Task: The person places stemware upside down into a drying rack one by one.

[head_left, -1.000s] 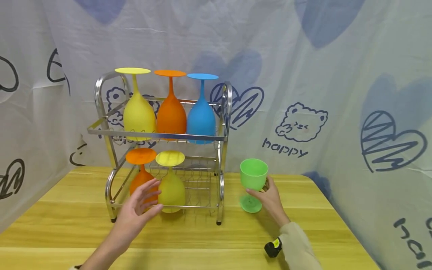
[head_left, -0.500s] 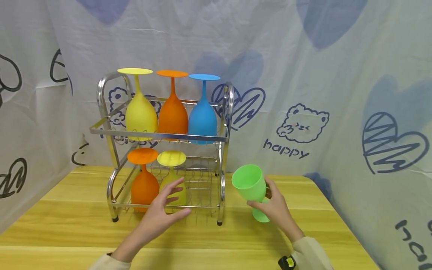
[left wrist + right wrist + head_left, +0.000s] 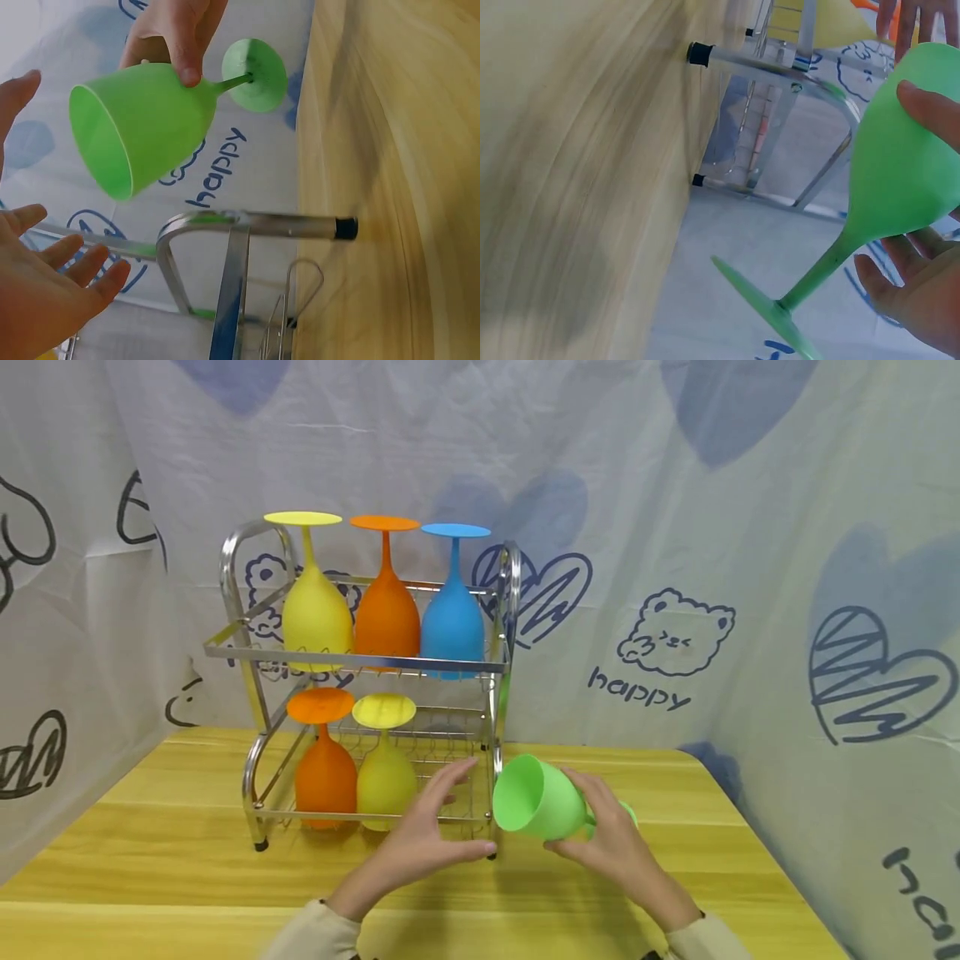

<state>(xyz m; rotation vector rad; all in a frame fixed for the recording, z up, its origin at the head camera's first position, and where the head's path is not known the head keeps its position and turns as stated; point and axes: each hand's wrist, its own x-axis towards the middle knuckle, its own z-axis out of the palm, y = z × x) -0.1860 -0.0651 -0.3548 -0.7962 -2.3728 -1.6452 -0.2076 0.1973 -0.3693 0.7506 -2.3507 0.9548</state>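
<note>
My right hand [image 3: 611,843] grips a green goblet [image 3: 551,802] around the lower part of its bowl, with the stem and foot behind the fingers. The goblet lies tilted onto its side above the table, mouth facing left toward my other hand. My left hand [image 3: 427,839] is held out in front of the rack's lower tier, thumb and fingers spread and holding nothing. In the left wrist view the goblet's rim [image 3: 101,142] is apart from the left fingers. The right wrist view shows the goblet's stem [image 3: 821,274] and foot hanging free of the table.
A chrome two-tier rack [image 3: 360,657] stands on the wooden table [image 3: 187,860]. Upside-down on top are a yellow goblet [image 3: 317,618], an orange goblet [image 3: 386,618] and a blue goblet [image 3: 452,627]. Below are an orange goblet [image 3: 325,777] and a yellow goblet [image 3: 386,781]. A printed curtain [image 3: 675,527] hangs behind.
The green goblet has gone from upright to tipped sideways, mouth turned left, as my right hand rotated it. My left hand has moved right, toward the goblet.
</note>
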